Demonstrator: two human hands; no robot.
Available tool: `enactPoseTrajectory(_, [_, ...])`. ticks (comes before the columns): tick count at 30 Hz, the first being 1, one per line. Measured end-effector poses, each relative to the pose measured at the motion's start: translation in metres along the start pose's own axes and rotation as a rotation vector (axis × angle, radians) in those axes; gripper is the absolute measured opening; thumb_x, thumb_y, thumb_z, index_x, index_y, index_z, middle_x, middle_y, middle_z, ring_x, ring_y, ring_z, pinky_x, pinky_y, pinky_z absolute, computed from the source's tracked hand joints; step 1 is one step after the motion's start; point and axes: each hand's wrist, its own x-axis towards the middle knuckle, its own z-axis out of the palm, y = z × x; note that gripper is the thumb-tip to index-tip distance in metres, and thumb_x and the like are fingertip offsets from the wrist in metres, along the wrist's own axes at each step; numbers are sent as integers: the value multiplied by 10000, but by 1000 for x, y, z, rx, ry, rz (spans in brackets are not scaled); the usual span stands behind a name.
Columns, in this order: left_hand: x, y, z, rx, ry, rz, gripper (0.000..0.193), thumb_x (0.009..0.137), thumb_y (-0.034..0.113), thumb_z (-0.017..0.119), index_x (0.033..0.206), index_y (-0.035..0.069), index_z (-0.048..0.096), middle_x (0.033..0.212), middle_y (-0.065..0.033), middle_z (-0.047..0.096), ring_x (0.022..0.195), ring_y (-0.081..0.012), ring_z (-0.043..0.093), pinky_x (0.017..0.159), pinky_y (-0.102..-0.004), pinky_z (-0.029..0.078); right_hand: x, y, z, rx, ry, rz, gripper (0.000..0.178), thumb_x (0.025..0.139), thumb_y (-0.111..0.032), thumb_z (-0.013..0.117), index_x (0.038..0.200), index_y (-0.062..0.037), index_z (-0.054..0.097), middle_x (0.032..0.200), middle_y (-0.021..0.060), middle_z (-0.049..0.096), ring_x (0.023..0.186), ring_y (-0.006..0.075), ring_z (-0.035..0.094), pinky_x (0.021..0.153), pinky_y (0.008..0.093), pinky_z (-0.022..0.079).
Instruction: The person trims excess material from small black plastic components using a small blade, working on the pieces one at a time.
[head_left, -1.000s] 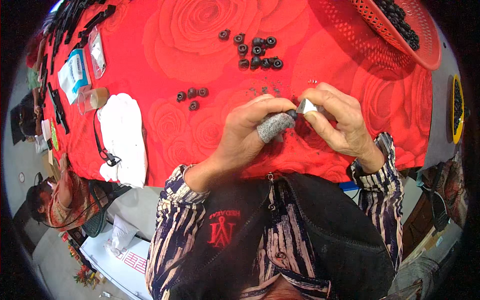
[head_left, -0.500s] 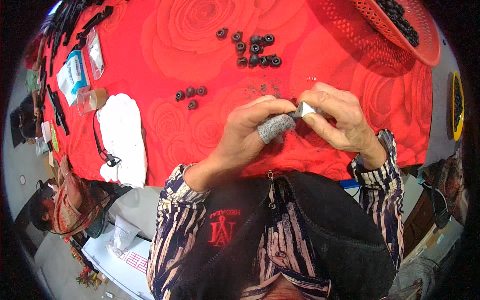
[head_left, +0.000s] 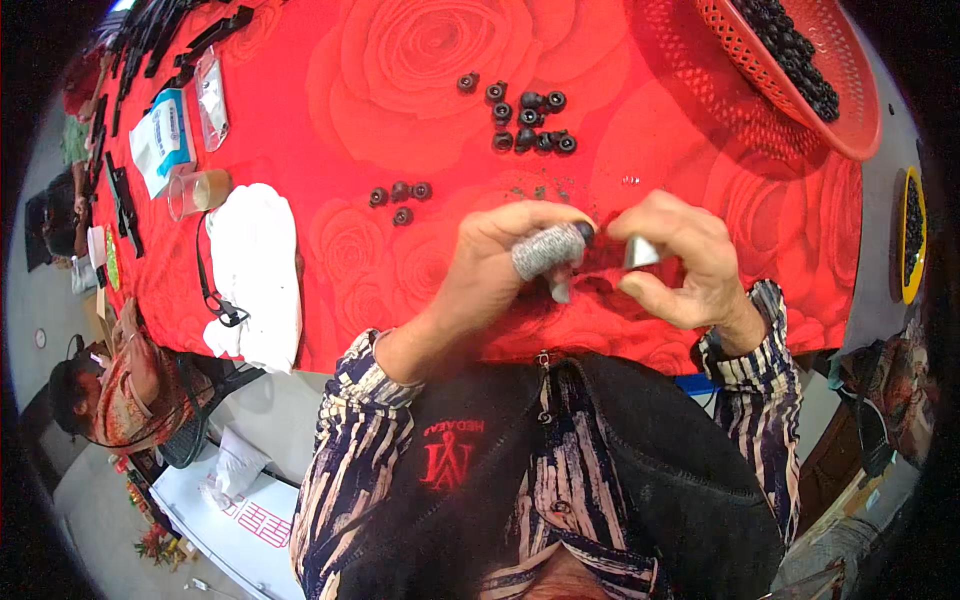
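My left hand pinches a small black rounded part between thumb and forefinger. A grey knitted sleeve covers that forefinger. A little to the right, my right hand grips a small silvery blade between thumb and curled fingers, apart from the black part. Dark crumbs lie on the red cloth beyond my hands. Farther off sits a cluster of several similar black parts, with a smaller group to its left.
A red perforated basket of black pieces stands far right, near a yellow-rimmed tray. On the left are a white cloth, a cup of brownish liquid, a blue-white packet and black strips. Another person sits lower left.
My right hand has drawn the blade away from the black part, opening a gap between my hands. The left hand has turned the part. The whole view has shifted slightly.
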Motion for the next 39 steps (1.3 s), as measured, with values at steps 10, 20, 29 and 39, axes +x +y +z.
enactPoseTrajectory(10, [2,-14,-1,-209,-198,-155,186,914,173,571,1000,10,596,705,15,517,580,-45,453,483,-214,453,-7,3,17,-341,82,-255,402,621,-39,713,1001,39,609,672,73,526,507,201,500,445,326,385])
enactPoseTrajectory(20, [5,-25,-6,-354,-269,-153,218,918,166,560,1044,-10,579,727,-8,546,574,-51,503,457,-206,485,-6,-3,20,-333,121,-280,321,645,-16,747,930,42,612,631,71,510,488,192,503,428,315,394])
enactPoseTrajectory(29, [8,-21,-11,-286,-306,-234,240,895,156,574,1051,-27,566,726,-18,516,598,-86,492,456,-249,486,-7,-8,20,-271,121,-161,246,668,1,739,852,-13,577,604,64,497,475,198,490,427,309,385])
enactPoseTrajectory(39, [6,-6,-8,-55,-202,-130,224,888,159,599,1029,-15,588,768,-21,570,590,-53,539,474,-214,488,-5,-6,7,-137,36,-87,385,683,-142,760,978,-2,555,745,103,556,561,230,533,494,328,422])
